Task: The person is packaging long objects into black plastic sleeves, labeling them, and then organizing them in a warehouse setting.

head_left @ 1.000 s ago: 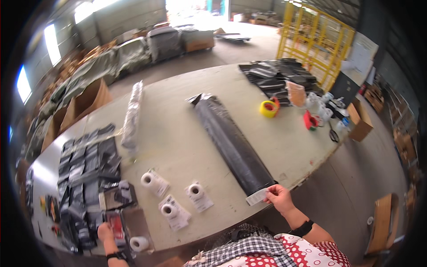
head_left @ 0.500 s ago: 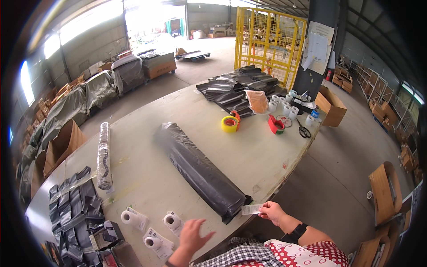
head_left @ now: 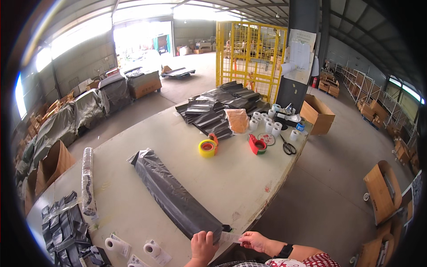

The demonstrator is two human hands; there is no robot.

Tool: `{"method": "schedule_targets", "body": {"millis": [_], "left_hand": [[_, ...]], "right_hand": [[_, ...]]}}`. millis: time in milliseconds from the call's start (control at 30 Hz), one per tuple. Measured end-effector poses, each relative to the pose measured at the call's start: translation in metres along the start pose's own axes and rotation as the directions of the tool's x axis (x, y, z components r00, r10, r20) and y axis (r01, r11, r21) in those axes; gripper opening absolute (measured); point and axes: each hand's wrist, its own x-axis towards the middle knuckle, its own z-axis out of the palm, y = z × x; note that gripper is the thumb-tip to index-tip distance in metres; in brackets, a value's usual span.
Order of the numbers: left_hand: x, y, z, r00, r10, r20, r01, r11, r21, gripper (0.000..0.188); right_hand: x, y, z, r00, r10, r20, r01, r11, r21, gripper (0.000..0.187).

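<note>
A long parcel wrapped in black plastic (head_left: pixel 175 196) lies diagonally on the pale work table (head_left: pixel 249 178). Its near end reaches the table's front edge. My left hand (head_left: pixel 203 244) presses on that near end. My right hand (head_left: pixel 254 240) pinches a small white label (head_left: pixel 231 236) that sits at the parcel's end, right beside the left hand.
A yellow tape roll (head_left: pixel 207 148) and a red tape dispenser (head_left: pixel 257 145) lie mid-table. Black bags (head_left: pixel 218 111), white rolls (head_left: pixel 265 123) and scissors (head_left: pixel 288 147) sit at the far end. Label rolls (head_left: pixel 151 250) and dark packets (head_left: pixel 66 227) are at my left. Cardboard boxes (head_left: pixel 381 189) stand on the floor.
My view has swung right and closer. My left hand came from the label rolls at the left over to the parcel's near end. My right hand stayed on the label.
</note>
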Motion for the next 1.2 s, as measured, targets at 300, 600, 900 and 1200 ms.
{"method": "schedule_targets", "body": {"millis": [300, 600, 900, 1200], "left_hand": [[-0.004, -0.001, 0.008, 0.999, -0.047, -0.026, 0.042, 0.988, -0.146, 0.021], [0.002, -0.001, -0.003, 0.977, -0.214, 0.001, 0.203, 0.927, -0.315, 0.014], [0.014, -0.014, -0.017, 0.98, -0.2, -0.023, 0.189, 0.952, -0.243, 0.018], [0.017, -0.011, -0.021, 0.988, -0.156, 0.012, 0.155, 0.959, -0.239, 0.014]], "right_hand": [[0.005, 0.01, -0.017, 0.992, 0.044, 0.117, -0.043, 0.999, -0.01, 0.014], [-0.003, 0.001, -0.005, 0.988, 0.045, 0.149, -0.042, 0.999, -0.021, 0.011], [-0.004, 0.001, -0.003, 0.985, 0.038, 0.17, -0.038, 0.999, -0.005, 0.011], [-0.003, 0.001, 0.0, 0.989, 0.041, 0.14, -0.042, 0.999, 0.002, 0.013]]}}
